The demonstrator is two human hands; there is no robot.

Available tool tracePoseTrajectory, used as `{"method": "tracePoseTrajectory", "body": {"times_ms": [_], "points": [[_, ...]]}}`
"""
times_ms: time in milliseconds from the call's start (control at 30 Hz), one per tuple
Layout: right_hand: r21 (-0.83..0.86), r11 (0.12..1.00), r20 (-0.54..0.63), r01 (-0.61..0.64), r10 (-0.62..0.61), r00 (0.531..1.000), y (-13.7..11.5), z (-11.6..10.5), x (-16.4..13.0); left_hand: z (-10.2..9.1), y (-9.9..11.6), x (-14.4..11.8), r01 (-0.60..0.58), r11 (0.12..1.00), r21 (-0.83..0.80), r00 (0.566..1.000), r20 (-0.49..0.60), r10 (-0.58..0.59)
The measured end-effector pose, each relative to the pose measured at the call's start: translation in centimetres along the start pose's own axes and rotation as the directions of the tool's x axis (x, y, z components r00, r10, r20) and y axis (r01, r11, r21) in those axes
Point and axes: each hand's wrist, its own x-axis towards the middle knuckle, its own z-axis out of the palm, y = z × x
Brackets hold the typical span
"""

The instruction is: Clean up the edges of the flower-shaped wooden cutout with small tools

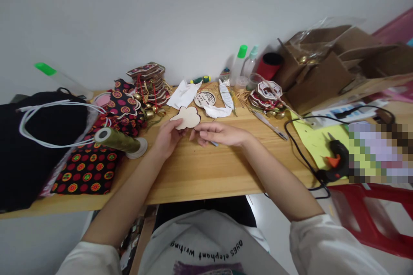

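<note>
A pale, cloud-shaped wooden piece (pixel 187 118) is pinched by my left hand (pixel 170 136), with the thumb across its lower left part. My right hand (pixel 224 134) is at the piece's lower right edge, its fingers curled. A small bluish tip (pixel 214 143) shows below those fingers; what it belongs to is hidden. Just beyond the hands lie a round wooden disc (pixel 205 99) with dark drawing and writing, and crumpled white paper (pixel 184 93). A pen-like tool (pixel 270 125) rests farther right.
On the left are a spool of olive thread (pixel 118 141), patterned fabric (pixel 87 169) and stacked ornaments with bells (pixel 150 84). To the right stand more octagonal ornaments (pixel 266 93), a cardboard box (pixel 318 79) and a black glue gun (pixel 337 161) with its cable near the table edge.
</note>
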Motion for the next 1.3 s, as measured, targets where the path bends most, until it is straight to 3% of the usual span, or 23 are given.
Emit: {"method": "tracePoseTrajectory", "body": {"times_ms": [267, 467, 800, 1100, 1300], "points": [[0.01, 0.998, -0.039, 0.061, -0.061, 0.997, 0.3, 0.0, 0.1, -0.1, 0.0, 0.0, -0.019, 0.999, 0.029, 0.998, 0.066, 0.017], [0.023, 0.992, -0.029, 0.122, -0.121, 0.992, 0.6, -0.2, 0.1, 0.0, 0.0, -0.1, -0.019, 0.999, 0.034, 0.998, 0.053, 0.017], [0.086, 0.994, -0.017, 0.063, -0.062, 0.998, 1.2, 0.3, 0.5, 0.3, 0.0, -0.3, 0.0, 0.998, 0.067, 0.998, 0.067, -0.004], [0.099, 0.985, 0.043, -0.138, 0.134, 0.99, 0.7, 0.2, 0.0, -0.2, -0.5, -0.1, -0.003, 0.995, 0.102, 0.998, 0.061, -0.004], [0.033, 0.962, 0.226, -0.271, 0.257, 0.94, 0.4, 0.1, -0.2, 0.0, -0.4, -0.2, 0.004, 0.991, 0.131, 1.0, 0.021, -0.007]]}}
